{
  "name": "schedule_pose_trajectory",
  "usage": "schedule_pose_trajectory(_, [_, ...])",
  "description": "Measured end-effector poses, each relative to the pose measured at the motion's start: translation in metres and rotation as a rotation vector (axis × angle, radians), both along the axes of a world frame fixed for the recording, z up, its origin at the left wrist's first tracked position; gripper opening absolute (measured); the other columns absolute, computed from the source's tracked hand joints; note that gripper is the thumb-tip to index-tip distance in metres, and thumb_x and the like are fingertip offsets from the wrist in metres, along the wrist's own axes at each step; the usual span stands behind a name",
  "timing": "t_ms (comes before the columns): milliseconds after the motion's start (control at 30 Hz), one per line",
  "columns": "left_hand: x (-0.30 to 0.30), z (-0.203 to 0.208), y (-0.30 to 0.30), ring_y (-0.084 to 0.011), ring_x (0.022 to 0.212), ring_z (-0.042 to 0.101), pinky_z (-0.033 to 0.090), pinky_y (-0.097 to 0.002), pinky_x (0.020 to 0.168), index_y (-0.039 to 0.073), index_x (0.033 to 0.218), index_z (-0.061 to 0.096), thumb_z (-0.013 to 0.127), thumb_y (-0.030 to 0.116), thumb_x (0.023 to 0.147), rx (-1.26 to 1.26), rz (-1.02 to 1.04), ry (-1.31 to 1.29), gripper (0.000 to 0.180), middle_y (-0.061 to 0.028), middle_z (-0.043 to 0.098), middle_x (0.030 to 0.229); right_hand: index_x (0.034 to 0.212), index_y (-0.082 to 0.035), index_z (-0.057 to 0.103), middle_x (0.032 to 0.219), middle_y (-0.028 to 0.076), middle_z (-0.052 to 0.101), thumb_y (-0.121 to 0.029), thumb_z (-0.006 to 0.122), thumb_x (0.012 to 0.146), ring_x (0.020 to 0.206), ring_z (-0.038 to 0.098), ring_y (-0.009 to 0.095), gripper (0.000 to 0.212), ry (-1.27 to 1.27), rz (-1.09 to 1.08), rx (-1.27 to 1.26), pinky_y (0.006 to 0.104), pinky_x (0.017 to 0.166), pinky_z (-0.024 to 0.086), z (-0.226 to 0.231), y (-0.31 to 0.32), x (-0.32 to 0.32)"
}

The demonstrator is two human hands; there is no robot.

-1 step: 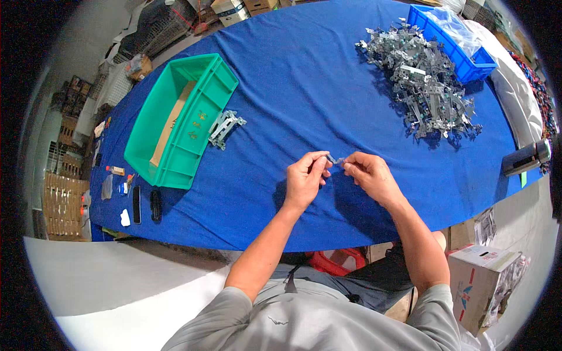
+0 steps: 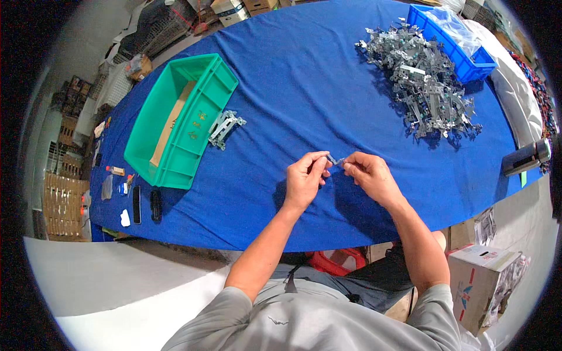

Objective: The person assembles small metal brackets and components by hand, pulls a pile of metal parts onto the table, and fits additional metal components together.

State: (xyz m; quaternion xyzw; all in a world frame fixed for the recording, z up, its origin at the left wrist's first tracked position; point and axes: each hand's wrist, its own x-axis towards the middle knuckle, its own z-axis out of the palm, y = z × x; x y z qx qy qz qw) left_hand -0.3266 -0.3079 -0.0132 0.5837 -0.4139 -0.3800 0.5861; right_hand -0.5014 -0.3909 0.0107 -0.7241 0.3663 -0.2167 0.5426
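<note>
Between my two hands is a small grey metal bracket [image 2: 334, 159], held just above the blue cloth. My left hand [image 2: 304, 180] pinches its left end with thumb and forefinger. The right end is pinched by my right hand [image 2: 370, 175], and the fingertips cover much of the part. A large heap of similar grey metal brackets [image 2: 418, 79] lies at the far right. Several more brackets [image 2: 225, 128] lie in a small neat group against the right side of a green plastic crate [image 2: 190, 158] on the left.
Blue cloth [image 2: 281, 88] covers the table. A blue bin [image 2: 453, 55] with clear plastic stands behind the heap. At the right edge lies a dark flask [image 2: 527, 158]. A black phone [image 2: 137, 205] and a black case [image 2: 156, 205] lie near the front left. A cardboard box [image 2: 477, 284] stands below, right.
</note>
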Motion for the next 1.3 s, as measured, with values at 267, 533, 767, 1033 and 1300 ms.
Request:
schedule_pose_trajectory(267, [0.004, -0.001, 0.001, -0.0060, 0.069, 0.057, 0.044, -0.0208, 0.057, 0.003, 0.108, 0.072, 0.065, 0.010, 0.093, -0.127, -0.046, -0.269, 0.018, -0.0026, 0.069, 0.088, 0.100, -0.002, 0.065, 0.081, 0.003, 0.064, -0.015, 0.060, 0.095, 0.067, 0.059, 0.011, 0.016, -0.155, -0.038, 0.292, 0.0274, 0.058, 0.051, 0.002, 0.000, 0.002])
schedule_pose_trajectory(533, [0.000, 0.009, 0.000, -0.0078, 0.069, 0.058, 0.047, -0.0231, 0.061, 0.001, 0.103, 0.073, 0.067, 0.008, 0.090, -0.152, -0.080, -0.270, 0.015, -0.0052, 0.070, 0.086, 0.102, -0.004, 0.064, 0.083, 0.001, 0.062, -0.018, 0.057, 0.098, 0.070, 0.057, 0.008, 0.016, -0.230, 0.020, 0.452, 0.0243, 0.058, 0.049, 0.000, -0.006, -0.002])
schedule_pose_trajectory(767, [0.000, 0.005, 0.001, -0.0082, 0.070, 0.061, 0.048, -0.0212, 0.056, 0.001, 0.108, 0.070, 0.062, 0.011, 0.095, -0.018, -0.025, -0.126, 0.018, -0.0062, 0.070, 0.088, 0.097, -0.006, 0.062, 0.078, -0.001, 0.061, -0.021, 0.058, 0.097, 0.063, 0.052, 0.006, 0.016, -0.289, -0.178, 0.310, 0.0212, 0.054, 0.043, 0.010, -0.005, -0.001])
schedule_pose_trajectory(1033, [0.004, 0.000, 0.000, -0.0114, 0.071, 0.065, 0.051, -0.0210, 0.053, 0.001, 0.114, 0.064, 0.056, 0.017, 0.100, -0.026, 0.006, 0.078, 0.023, -0.0087, 0.069, 0.091, 0.098, -0.002, 0.064, 0.079, 0.002, 0.065, -0.018, 0.058, 0.095, 0.065, 0.055, 0.008, 0.017, -0.090, -0.001, 0.208, 0.0254, 0.056, 0.046, 0.010, 0.004, 0.004])
schedule_pose_trajectory(1300, [0.002, 0.002, 0.002, -0.0070, 0.068, 0.060, 0.048, -0.0192, 0.053, 0.002, 0.110, 0.069, 0.060, 0.015, 0.097, -0.010, -0.010, -0.004, 0.020, -0.0049, 0.069, 0.089, 0.098, 0.000, 0.063, 0.079, 0.004, 0.065, -0.017, 0.058, 0.096, 0.065, 0.058, 0.010, 0.018, -0.003, -0.010, 0.095, 0.0267, 0.058, 0.048, 0.007, 0.001, 0.001])
